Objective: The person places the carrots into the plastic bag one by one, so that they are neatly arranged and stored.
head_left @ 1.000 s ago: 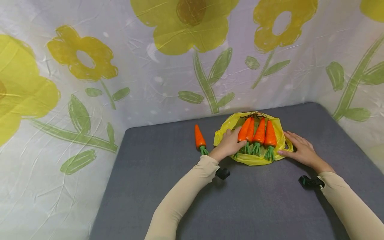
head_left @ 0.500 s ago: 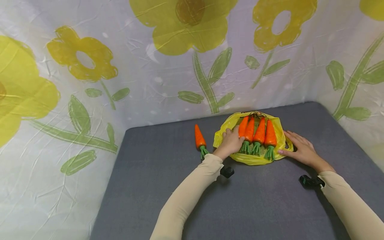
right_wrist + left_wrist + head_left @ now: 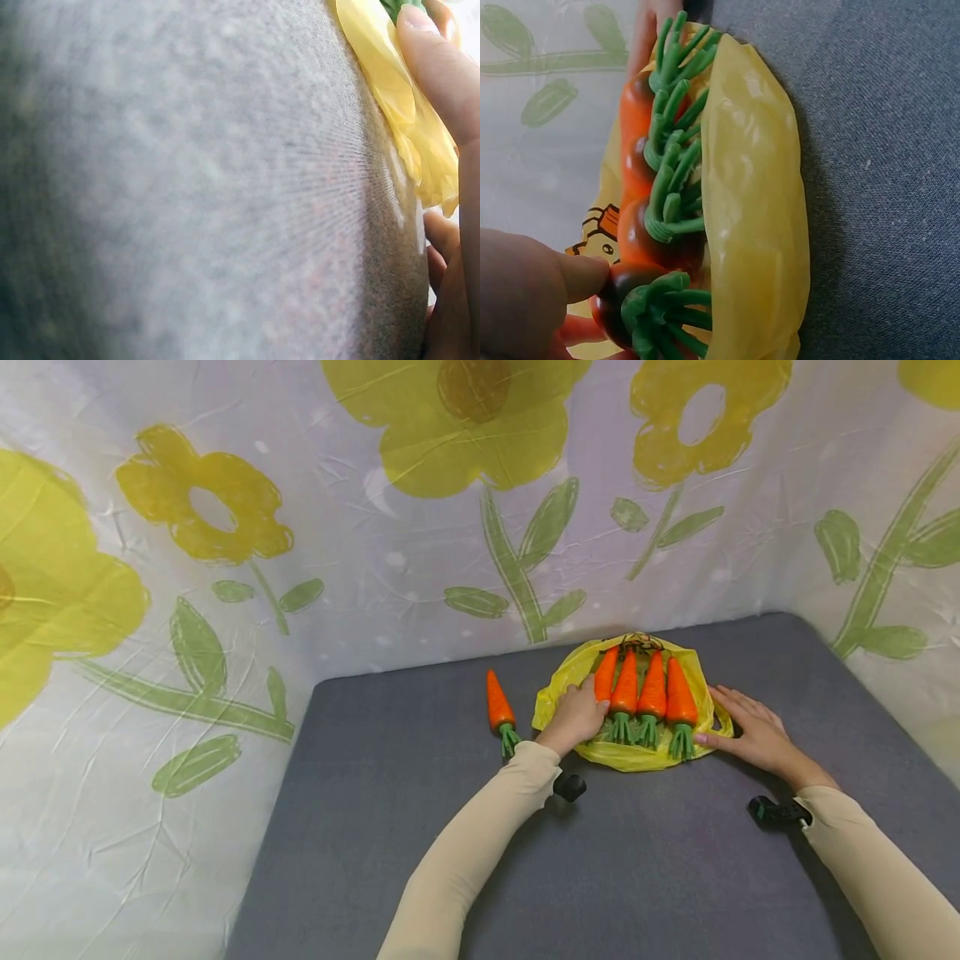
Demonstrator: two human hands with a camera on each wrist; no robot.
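Four orange plastic toy carrots with green leafy tops point(image 3: 643, 697) lie side by side, tips toward the wall, on a crumpled yellow plastic bag point(image 3: 632, 757) at the far middle of the grey fabric-covered table point(image 3: 645, 868). Left hand point(image 3: 576, 717) rests at the bag's left edge, fingers loosely curved against the leftmost carrot of the row; the left wrist view shows the thumb point(image 3: 581, 276) laid on that carrot's dark upper end, just above its green top. Whether the fingers close round it cannot be told. Right hand point(image 3: 746, 728) lies flat, fingers straight and spread, on the table at the bag's right edge; the right wrist view shows a fingertip point(image 3: 420, 30) pressing on the yellow film. A fifth orange toy carrot point(image 3: 498, 710) lies alone on the table just left of the bag, apart from the left hand. Both arms wear beige sleeves point(image 3: 465, 860). Behind and beside the table hangs a white sheet printed with yellow flowers and green stems point(image 3: 480, 485). An orange-and-black print point(image 3: 600, 229) shows on the bag; no letters readable.
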